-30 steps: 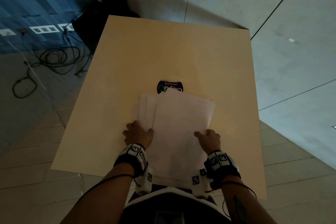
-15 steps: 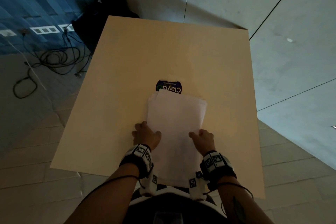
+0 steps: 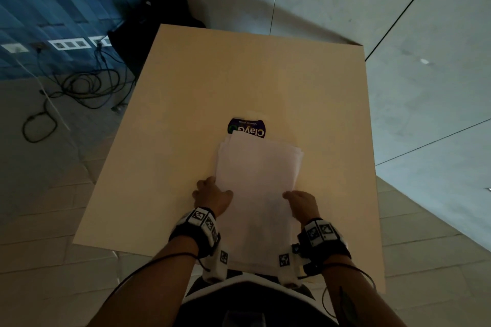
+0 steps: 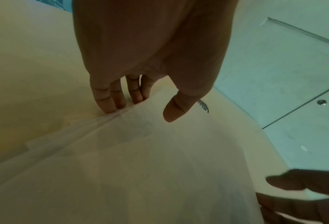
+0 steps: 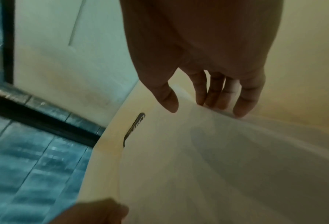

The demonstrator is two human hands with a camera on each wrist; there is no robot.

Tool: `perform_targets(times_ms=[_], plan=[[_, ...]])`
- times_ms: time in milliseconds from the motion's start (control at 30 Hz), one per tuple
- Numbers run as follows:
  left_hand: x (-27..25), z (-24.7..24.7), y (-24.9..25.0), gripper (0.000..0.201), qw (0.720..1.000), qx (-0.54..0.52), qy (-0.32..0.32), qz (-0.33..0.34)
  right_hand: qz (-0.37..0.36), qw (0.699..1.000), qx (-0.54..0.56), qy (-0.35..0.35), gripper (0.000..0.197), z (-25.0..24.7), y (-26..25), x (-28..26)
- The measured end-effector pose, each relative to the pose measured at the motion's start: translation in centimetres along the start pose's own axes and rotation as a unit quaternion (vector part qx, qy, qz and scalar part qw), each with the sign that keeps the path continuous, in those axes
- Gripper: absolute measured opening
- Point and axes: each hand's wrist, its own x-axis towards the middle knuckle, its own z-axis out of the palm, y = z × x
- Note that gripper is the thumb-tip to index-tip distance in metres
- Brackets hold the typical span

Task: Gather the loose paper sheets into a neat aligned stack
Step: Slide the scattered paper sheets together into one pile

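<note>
A pile of white paper sheets lies on the beige table, with its near end over the table's front edge. The far edges are still slightly fanned. My left hand presses straight fingers against the pile's left side, thumb above the top sheet. On the other side my right hand does the same, its fingers on the right edge of the sheets and the thumb over the paper.
A dark blue label or pack lies partly under the pile's far edge. Cables trail on the floor to the left, and a black object stands by the table's far left corner.
Both hands have moved inward and pushed the spread sheets together. The pile is narrower, and the offset sheets on the left are now tucked in.
</note>
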Motion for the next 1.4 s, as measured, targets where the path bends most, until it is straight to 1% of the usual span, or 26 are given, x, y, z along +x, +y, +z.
perform_targets(times_ms=[33,100,133,167,233,300,400,467,567,700,733,767,833,867,1000,1100,1167,1233,1300,1400], plan=[[0.2,-0.1,-0.2,0.073,1.000,-0.003,-0.003,0.000,0.012,1.000,0.025,0.009,0.038,-0.4,0.0,0.2],[0.3,-0.1,-0.2,0.071,1.000,-0.004,0.000,0.005,0.021,0.999,0.029,0.021,0.054,-0.4,-0.4,0.2],[0.2,0.1,-0.1,0.071,1.000,-0.004,-0.002,0.006,0.020,0.999,0.013,0.028,0.065,-0.1,-0.5,0.1],[0.1,0.3,0.0,0.072,1.000,-0.006,-0.005,0.006,0.018,0.999,-0.006,0.034,0.070,0.2,-0.6,0.0],[0.1,0.3,0.0,0.072,1.000,-0.011,-0.012,0.004,0.006,0.999,-0.038,0.035,0.067,0.5,-0.5,0.1],[0.2,0.1,0.0,0.073,1.000,-0.021,-0.018,0.002,0.005,0.999,-0.023,0.023,0.060,0.4,-0.6,0.4],[0.3,0.0,-0.1,0.073,1.000,-0.021,-0.021,0.001,0.025,0.999,-0.013,0.024,0.069,0.1,-0.9,0.5],[0.2,0.0,-0.1,0.074,1.000,-0.014,-0.018,0.001,0.023,0.999,-0.025,0.026,0.063,0.1,-1.2,0.0],[0.1,0.0,0.0,0.074,1.000,-0.016,-0.021,0.001,0.027,0.999,-0.023,0.032,0.068,0.0,-1.3,-0.5],[0.0,-0.2,0.0,0.074,1.000,-0.015,-0.023,0.002,0.031,0.999,-0.005,0.014,0.048,-0.3,-1.8,-0.5],[0.0,-0.1,0.0,0.074,1.000,-0.010,-0.024,0.003,0.033,0.999,0.004,0.007,0.050,-0.2,-1.9,-0.5],[0.0,-0.1,0.0,0.074,1.000,-0.005,-0.025,0.004,0.034,0.999,0.009,0.005,0.058,-0.1,-1.8,-0.3],[-0.1,-0.1,0.0,0.073,1.000,0.002,-0.029,0.005,0.035,0.999,0.004,0.013,0.081,0.6,-0.6,1.2],[0.0,-0.1,0.1,0.072,1.000,0.004,-0.030,0.005,0.037,0.999,-0.005,0.016,0.085,0.8,-0.4,1.4],[-0.1,-0.2,0.1,0.072,0.999,0.009,-0.035,0.007,0.019,1.000,-0.004,0.016,0.066,1.3,-2.2,-0.8],[-0.2,-0.2,0.1,0.078,0.999,0.007,-0.041,0.007,0.025,1.000,-0.006,-0.001,0.067,1.7,-2.7,-1.2],[-0.3,-0.3,0.1,0.074,0.999,0.010,-0.041,0.008,0.028,0.999,-0.012,-0.007,0.070,1.9,-2.9,-1.5],[-0.2,-0.2,0.0,0.073,0.999,0.015,-0.042,0.010,0.035,0.998,-0.054,0.005,0.075,2.0,-2.8,-1.6],[-0.3,-0.1,-0.1,0.073,0.999,0.014,-0.044,0.011,0.041,0.995,-0.088,0.029,0.071,2.1,-2.5,-1.7],[-0.3,-0.1,-0.2,0.073,0.999,0.015,-0.043,0.012,0.039,0.995,-0.078,0.046,0.074,2.1,-2.3,-1.9]])
